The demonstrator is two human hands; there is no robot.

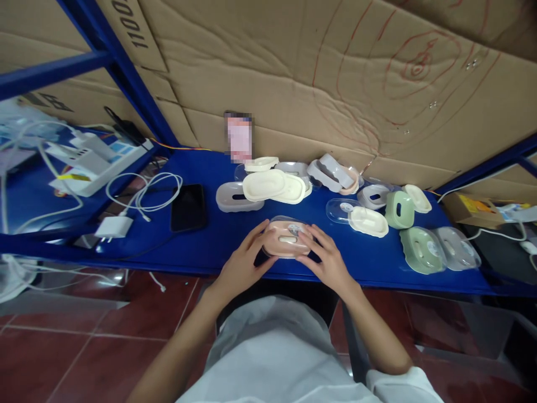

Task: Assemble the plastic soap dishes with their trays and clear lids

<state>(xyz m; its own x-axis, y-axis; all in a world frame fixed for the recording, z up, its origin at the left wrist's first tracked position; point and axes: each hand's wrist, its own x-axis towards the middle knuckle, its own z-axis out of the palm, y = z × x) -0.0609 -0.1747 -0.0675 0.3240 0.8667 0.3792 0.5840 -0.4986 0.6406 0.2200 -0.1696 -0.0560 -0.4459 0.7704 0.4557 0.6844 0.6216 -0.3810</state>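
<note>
Between my two hands, near the blue table's front edge, is a pink plastic soap box (277,240) with a clear lid. A small pale oblong piece and a round sticker show at its middle. My left hand (251,252) grips its left end, fingers at the back and thumb at the front. Around the right end my right hand (325,252) is closed the same way. Just behind lie cream oval trays (263,185) and a grey-white box shell (239,198). To the right sit a clear lid (338,210) and another cream tray (369,221).
Green boxes (419,252) and a lidded grey box (457,249) stand at the right. Grey shells (325,176) lie at the back. A black phone (188,208), white cable (145,190) and charger (114,226) are left. Another phone (239,137) leans on the cardboard wall (268,67).
</note>
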